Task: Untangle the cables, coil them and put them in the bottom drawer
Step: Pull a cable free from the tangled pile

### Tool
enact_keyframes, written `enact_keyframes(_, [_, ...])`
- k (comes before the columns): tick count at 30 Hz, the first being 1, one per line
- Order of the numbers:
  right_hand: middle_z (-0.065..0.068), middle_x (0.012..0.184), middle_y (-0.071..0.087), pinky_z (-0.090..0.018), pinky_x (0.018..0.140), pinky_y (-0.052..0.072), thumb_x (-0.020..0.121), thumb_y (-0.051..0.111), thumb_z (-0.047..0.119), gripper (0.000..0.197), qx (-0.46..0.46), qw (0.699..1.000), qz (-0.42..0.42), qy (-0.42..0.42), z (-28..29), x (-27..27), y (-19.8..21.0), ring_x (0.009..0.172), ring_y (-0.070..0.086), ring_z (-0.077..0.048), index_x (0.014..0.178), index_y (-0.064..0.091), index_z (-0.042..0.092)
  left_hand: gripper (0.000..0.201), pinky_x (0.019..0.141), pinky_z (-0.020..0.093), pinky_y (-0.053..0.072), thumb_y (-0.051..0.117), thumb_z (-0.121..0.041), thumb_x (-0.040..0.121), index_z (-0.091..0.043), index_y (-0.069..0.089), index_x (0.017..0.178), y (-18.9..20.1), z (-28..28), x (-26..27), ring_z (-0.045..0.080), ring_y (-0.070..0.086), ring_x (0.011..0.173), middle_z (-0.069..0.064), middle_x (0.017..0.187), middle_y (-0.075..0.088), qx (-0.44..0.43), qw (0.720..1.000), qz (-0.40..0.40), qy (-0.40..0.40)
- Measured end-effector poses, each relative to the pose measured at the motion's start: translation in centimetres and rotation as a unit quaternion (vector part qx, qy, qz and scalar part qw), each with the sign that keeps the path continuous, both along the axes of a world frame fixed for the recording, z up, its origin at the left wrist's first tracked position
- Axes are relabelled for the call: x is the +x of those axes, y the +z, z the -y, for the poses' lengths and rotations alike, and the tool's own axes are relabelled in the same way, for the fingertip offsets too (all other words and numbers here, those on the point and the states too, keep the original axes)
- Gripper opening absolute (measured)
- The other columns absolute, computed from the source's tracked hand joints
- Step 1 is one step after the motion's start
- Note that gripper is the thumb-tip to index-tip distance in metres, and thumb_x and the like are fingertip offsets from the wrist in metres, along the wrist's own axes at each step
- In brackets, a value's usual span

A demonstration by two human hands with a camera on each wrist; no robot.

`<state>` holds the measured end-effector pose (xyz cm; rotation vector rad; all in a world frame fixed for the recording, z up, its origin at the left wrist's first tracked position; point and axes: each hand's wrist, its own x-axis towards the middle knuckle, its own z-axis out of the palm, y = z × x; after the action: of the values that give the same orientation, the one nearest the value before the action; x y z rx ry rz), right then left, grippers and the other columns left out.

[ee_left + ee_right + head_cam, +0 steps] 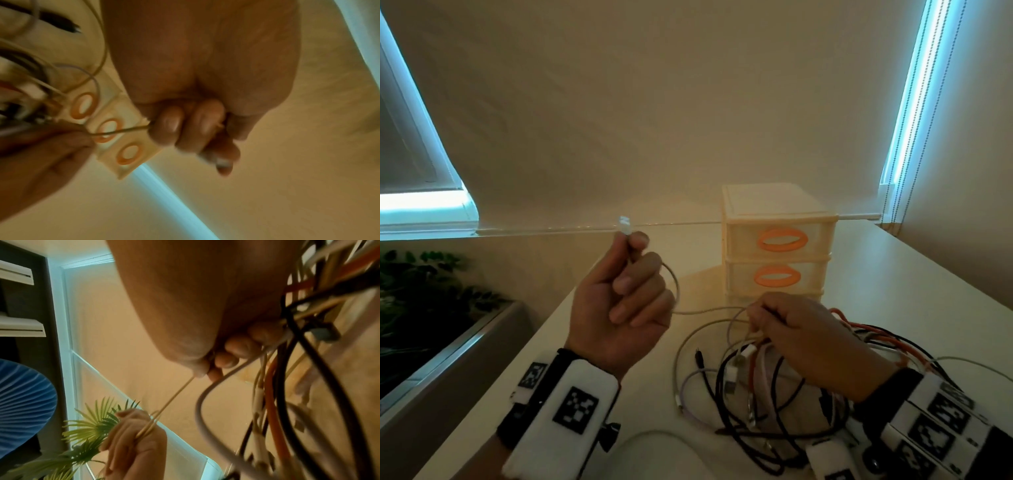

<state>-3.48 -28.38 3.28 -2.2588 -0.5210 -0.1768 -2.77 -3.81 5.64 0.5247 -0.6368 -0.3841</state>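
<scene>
The fingers [635, 289] of the left hand [619, 301] were curled round a thin white cable [702, 311], with its plug [625, 228] pinched between thumb and forefinger and raised clear of the table [928, 291]. The right hand [811, 339] was low on the right, its fingers pinching the same cable where it entered the tangle of cables [756, 387]. Between the two hands the cable ran in a loose arc, apart from the rest.

The tangle lay on the near side of the table: black, white, orange and pale purple leads crossing one another, partly under the right hand. Just beyond it stood a small drawer unit [777, 240] with orange handles; its bottom drawer was hidden behind the right hand in the head view, and whether it was open could not be told.

The step in hand looked like untangling, with the first cable being drawn free. The next move probably called for pulling it gently through the right fingers without dragging the knot along, then winding it into a coil.
</scene>
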Motion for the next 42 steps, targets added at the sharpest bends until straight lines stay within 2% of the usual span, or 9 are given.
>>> enact_keyframes(4, [0.006, 0.068, 0.066, -0.014, 0.055, 0.042, 0.098, 0.061, 0.037, 0.021, 0.036, 0.997, 0.006, -0.074, 0.0, 0.0, -0.8, 0.063, 0.059, -0.003, 0.082, 0.068, 0.025, 0.038, 0.047, 0.024, 0.038, 0.028, -0.037, 0.110, -0.012, 0.051, 0.093, -1.5, 3.4, -1.1, 0.014, 0.058, 0.054, 0.011, 0.085, 0.069, 0.139, 0.985, 0.044, -0.097])
enact_keyframes(6, [0.005, 0.069, 0.068, -0.018, 0.058, 0.046, 0.094, 0.067, 0.037, 0.018, 0.075, 0.992, 0.059, -0.081, -0.4, 0.2, -0.3, 0.068, 0.062, -0.007, 0.082, 0.069, 0.023, 0.038, 0.068, 0.030, 0.056, 0.030, -0.038, 0.110, -0.013, 0.047, 0.087, -1.9, 3.7, -1.4, 0.032, 0.071, 0.085, 0.026, 0.106, 0.068, 0.218, 0.967, 0.065, -0.117])
enact_keyframes(9, [0.008, 0.070, 0.067, -0.016, 0.059, 0.047, 0.092, 0.070, 0.030, 0.012, 0.134, 0.982, 0.129, -0.043, -1.4, -0.4, 0.6, 0.067, 0.064, -0.007, 0.081, 0.069, 0.026, 0.038, 0.103, 0.050, 0.047, 0.029, -0.037, 0.111, -0.012, 0.041, 0.085, -2.0, 3.5, -1.2, 0.049, 0.052, 0.123, 0.036, 0.129, 0.053, 0.266, 0.957, 0.021, -0.114])
enact_keyframes(12, [0.015, 0.077, 0.069, -0.010, 0.066, 0.048, 0.093, 0.069, 0.019, 0.009, 0.146, 0.974, 0.173, 0.022, -1.3, -1.3, 1.2, 0.076, 0.067, -0.004, 0.090, 0.074, 0.027, 0.036, 0.113, 0.060, 0.033, 0.028, -0.033, 0.112, -0.012, 0.041, 0.086, -1.9, 3.8, -0.4, 0.043, 0.040, 0.122, 0.026, 0.111, 0.043, 0.228, 0.970, -0.057, -0.066])
enact_keyframes(15, [0.019, 0.088, 0.067, -0.012, 0.075, 0.049, 0.095, 0.067, 0.021, 0.019, 0.088, 0.975, 0.188, 0.079, -1.1, -1.8, 1.2, 0.090, 0.065, -0.004, 0.109, 0.077, 0.027, 0.037, 0.100, 0.045, 0.048, 0.030, -0.035, 0.111, -0.011, 0.042, 0.085, -1.4, 3.9, -0.4, 0.033, 0.058, 0.104, 0.019, 0.095, 0.055, 0.175, 0.983, -0.058, 0.024])
enact_keyframes(19, [0.023, 0.087, 0.067, -0.012, 0.074, 0.049, 0.097, 0.067, 0.021, 0.031, 0.014, 0.981, 0.134, 0.141, -2.4, -2.2, -0.2, 0.085, 0.066, -0.003, 0.125, 0.069, 0.033, 0.044, 0.102, 0.043, 0.054, 0.036, -0.042, 0.108, -0.013, 0.046, 0.076, -1.5, 3.7, 0.0, 0.036, 0.067, 0.117, 0.025, 0.115, 0.070, 0.059, 0.983, -0.120, 0.123])
enact_keyframes(24, [0.006, 0.073, 0.068, -0.015, 0.061, 0.048, 0.096, 0.063, 0.036, 0.016, 0.031, 0.997, 0.055, 0.035, -0.6, -1.1, -0.2, 0.066, 0.063, -0.010, 0.084, 0.070, 0.029, 0.038, 0.053, 0.026, 0.046, 0.035, -0.037, 0.108, -0.016, 0.049, 0.080, -1.6, 2.6, 0.5, 0.014, 0.052, 0.057, -0.003, 0.059, 0.051, 0.005, 0.993, -0.094, 0.072])
enact_keyframes(32, [0.000, 0.082, 0.068, -0.022, 0.070, 0.050, 0.105, 0.050, 0.025, 0.019, 0.009, 0.980, -0.073, 0.183, -0.5, -1.8, -0.4, 0.073, 0.061, -0.006, 0.091, 0.064, 0.028, 0.042, 0.054, 0.025, 0.041, 0.021, -0.038, 0.112, -0.014, 0.045, 0.088, -1.9, 1.6, 1.0, 0.012, 0.051, 0.057, -0.003, 0.062, 0.052, -0.033, 0.998, -0.050, -0.007])
enact_keyframes(42, [0.004, 0.087, 0.068, -0.035, 0.076, 0.055, 0.102, 0.049, 0.043, 0.025, -0.006, 0.998, 0.024, 0.052, 0.3, -0.7, -0.9, 0.080, 0.064, -0.012, 0.088, 0.066, 0.033, 0.042, 0.050, 0.024, 0.038, 0.017, -0.038, 0.113, -0.016, 0.041, 0.087, -1.9, 0.8, 1.5, 0.009, 0.036, 0.051, -0.004, 0.056, 0.047, -0.061, 0.997, -0.037, -0.018])
